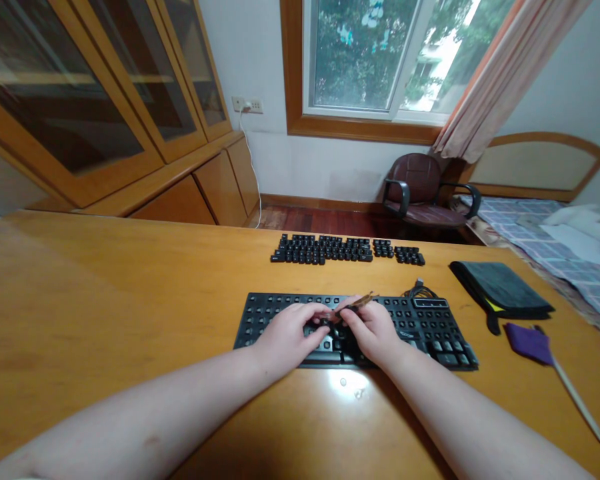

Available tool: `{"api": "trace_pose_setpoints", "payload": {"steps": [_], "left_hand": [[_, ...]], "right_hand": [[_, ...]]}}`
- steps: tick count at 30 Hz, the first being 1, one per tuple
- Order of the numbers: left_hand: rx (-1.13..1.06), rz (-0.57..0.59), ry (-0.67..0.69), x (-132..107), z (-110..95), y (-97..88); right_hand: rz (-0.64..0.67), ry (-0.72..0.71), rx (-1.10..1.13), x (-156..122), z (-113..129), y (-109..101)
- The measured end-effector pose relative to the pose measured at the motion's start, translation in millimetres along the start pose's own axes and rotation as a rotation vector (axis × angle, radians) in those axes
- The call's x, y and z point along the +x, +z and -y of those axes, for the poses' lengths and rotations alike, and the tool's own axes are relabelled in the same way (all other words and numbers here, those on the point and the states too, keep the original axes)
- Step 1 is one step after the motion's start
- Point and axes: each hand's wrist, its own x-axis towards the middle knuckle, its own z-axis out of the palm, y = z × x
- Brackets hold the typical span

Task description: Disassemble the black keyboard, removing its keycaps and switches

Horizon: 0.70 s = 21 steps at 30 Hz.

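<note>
A black keyboard [273, 310] lies on the wooden table in front of me, with many of its keycaps off and bare key stems showing. Some caps are still on at its lower right. My left hand [295, 330] rests over the middle of the keyboard, thumb and forefinger closed around something small and dark that I cannot make out. Close beside it, my right hand [373, 330] pinches a thin brown tool [364, 301], its end slanting up to the right. The tool's lower end is hidden by the fingers.
Loose black keycaps [325, 250] stand in rows along the table's far edge. A coiled cable [420, 289] lies behind the keyboard. To the right are a folded dark cloth [503, 288], a purple cloth [528, 343] and a thin pale stick [580, 401]. An armchair [417, 190] stands beyond the table.
</note>
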Motion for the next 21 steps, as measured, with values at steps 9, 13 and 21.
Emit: {"api": "trace_pose_setpoints", "payload": {"steps": [9,13,21], "left_hand": [[-0.191,-0.034,-0.041,0,-2,-2.9],[-0.594,0.039,-0.232,8,6,-0.9],[-0.878,0.195,-0.354,15,5,-4.1]], "right_hand": [[0.058,-0.042,0.168,0,-2,-1],[0.006,-0.043,0.28,-5,-5,-2],[0.031,-0.221,0.087,-2,-1,-4]]}}
